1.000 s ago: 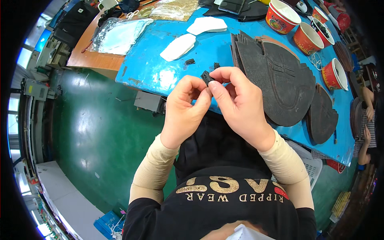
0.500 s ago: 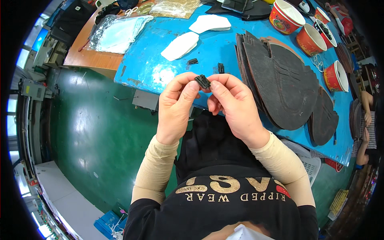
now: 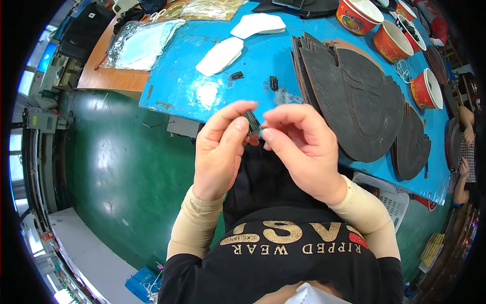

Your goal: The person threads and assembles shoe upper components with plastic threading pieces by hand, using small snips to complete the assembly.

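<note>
My left hand [image 3: 221, 152] pinches a small bundle of thin black strips [image 3: 252, 123] between thumb and fingers, above my lap at the table's front edge. At the bundle's right side, the thumb and fingertips of my right hand [image 3: 306, 149] come together in a pinch. Whatever lies between them is too small and blurred to make out. On the blue table beyond my hands are two more little black bundles, one on the left [image 3: 236, 75] and one on the right [image 3: 274, 83].
Large dark flat cut pieces [image 3: 354, 96] lie stacked on the blue table [image 3: 172, 86] at right. White pads [image 3: 220, 55] lie farther back, near a clear bag of pale sheets [image 3: 144, 45]. Red paper tubs [image 3: 425, 88] stand far right, where another person's hands [image 3: 466, 137] show.
Both hands have come slightly nearer to me. The black bundle has turned more upright in my left hand, and my right hand has shifted right and lower.
</note>
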The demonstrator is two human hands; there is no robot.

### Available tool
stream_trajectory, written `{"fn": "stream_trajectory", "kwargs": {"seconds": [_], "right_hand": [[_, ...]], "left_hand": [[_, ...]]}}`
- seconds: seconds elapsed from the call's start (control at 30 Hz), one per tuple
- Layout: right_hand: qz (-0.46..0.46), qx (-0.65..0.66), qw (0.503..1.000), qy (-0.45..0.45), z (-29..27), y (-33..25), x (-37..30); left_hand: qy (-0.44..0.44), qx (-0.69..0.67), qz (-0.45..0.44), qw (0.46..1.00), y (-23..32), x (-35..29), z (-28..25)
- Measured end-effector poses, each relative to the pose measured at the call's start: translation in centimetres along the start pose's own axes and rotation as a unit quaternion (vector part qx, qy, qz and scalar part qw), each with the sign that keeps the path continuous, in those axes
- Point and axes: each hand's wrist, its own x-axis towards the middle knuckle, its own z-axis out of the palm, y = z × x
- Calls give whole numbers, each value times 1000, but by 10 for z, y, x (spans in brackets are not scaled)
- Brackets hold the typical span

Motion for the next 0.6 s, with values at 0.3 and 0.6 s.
{"fn": "stream_trajectory", "kwargs": {"seconds": [0.3, 0.6], "right_hand": [[-48, -73, 996, 9, -32, -23, -26], [66, 141, 986, 50, -43, -34, -35]], "left_hand": [[-107, 44, -50, 992, -1, -14, 16], [-40, 229, 78, 969, -10, 8, -1]]}}
